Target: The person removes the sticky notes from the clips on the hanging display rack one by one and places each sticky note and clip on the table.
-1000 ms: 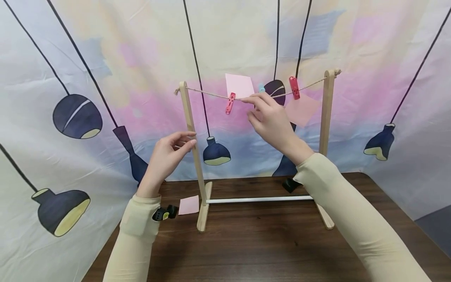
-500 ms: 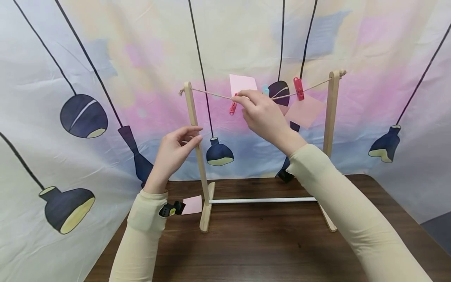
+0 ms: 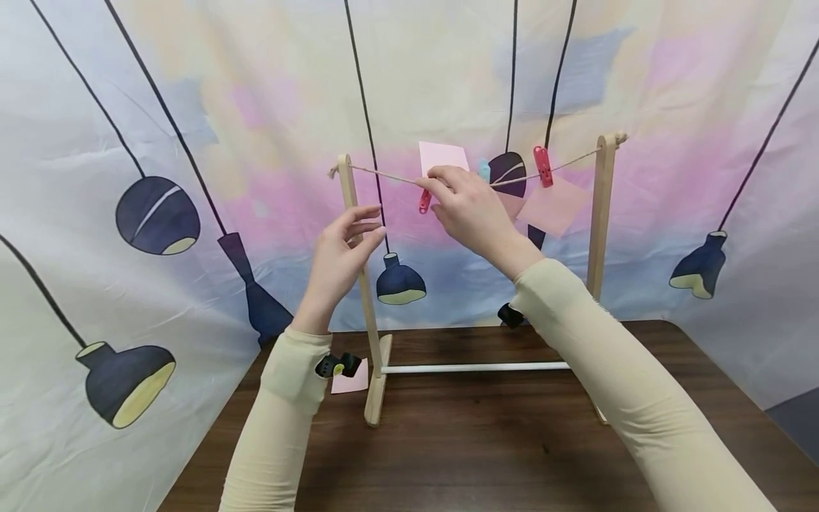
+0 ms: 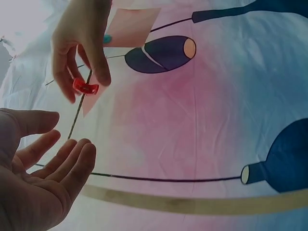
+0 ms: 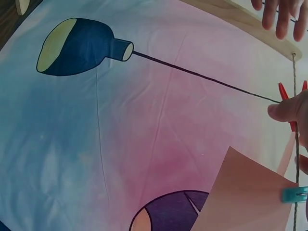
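Observation:
My right hand (image 3: 476,210) is at the string (image 3: 389,173), its thumb and fingers around a red clothespin (image 3: 425,203) and pinching it. That clothespin sits at the lower edge of a pink paper square (image 3: 443,156) sticking up above the string. In the right wrist view, the thumb covers part of the clothespin (image 5: 282,91), whose legs spread apart. My left hand (image 3: 339,256) hovers by the left wooden post (image 3: 367,306), fingers loosely bent and holding nothing. A turquoise clothespin (image 5: 292,195) grips another paper (image 5: 245,192) beside the right hand.
A second red clothespin (image 3: 543,167) holds a salmon paper square (image 3: 557,206) farther right. The right post (image 3: 600,220) and a white rod (image 3: 473,368) belong to the stand. A pink paper (image 3: 345,384) lies on the brown table (image 3: 461,448). A painted cloth hangs behind.
My right hand has moved left along the string onto the red clothespin. My left hand has come up and to the right, past the left post.

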Available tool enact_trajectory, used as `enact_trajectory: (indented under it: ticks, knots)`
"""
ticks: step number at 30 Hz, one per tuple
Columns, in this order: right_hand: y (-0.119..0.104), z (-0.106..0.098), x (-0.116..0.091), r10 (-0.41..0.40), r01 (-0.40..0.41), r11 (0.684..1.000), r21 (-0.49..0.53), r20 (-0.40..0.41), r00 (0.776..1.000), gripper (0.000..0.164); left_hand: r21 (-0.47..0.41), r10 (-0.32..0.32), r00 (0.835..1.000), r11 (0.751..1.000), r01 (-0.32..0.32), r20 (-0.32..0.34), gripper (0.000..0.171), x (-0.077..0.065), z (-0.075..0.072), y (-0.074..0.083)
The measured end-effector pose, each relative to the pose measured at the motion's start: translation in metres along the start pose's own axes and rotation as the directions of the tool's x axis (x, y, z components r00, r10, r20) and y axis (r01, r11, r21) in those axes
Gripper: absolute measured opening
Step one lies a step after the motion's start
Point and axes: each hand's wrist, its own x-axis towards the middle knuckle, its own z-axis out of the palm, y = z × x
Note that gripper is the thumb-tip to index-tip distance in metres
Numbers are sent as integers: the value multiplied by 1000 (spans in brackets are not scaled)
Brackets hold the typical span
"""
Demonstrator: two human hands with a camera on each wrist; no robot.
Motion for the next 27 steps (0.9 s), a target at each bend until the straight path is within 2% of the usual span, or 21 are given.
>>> enact_trajectory:
  ticks: [7, 12, 20, 24, 27]
  knots:
    - [2, 5, 4, -40, 39, 999, -17, -58, 997, 32, -89, -22, 1000, 996, 22, 3, 42, 8, 12, -2]
    - [0, 7, 4, -35, 35, 999, -4, -92, 995, 32, -127, -39, 999, 991, 38, 0, 44, 12, 19, -4]
    - [-5, -5, 8, 50, -31, 989, 142, -134, 990, 37, -166, -72, 997, 983, 74, 17, 46, 18, 27, -10]
    - [-7, -10, 11, 123, -91, 959, 269, -103, 987, 39, -191, -91, 995, 977, 95, 30, 48, 21, 31, -15]
    - [-9, -15, 15, 202, -162, 905, 395, -64, 977, 42, -210, -102, 994, 972, 107, 35, 51, 23, 35, -19]
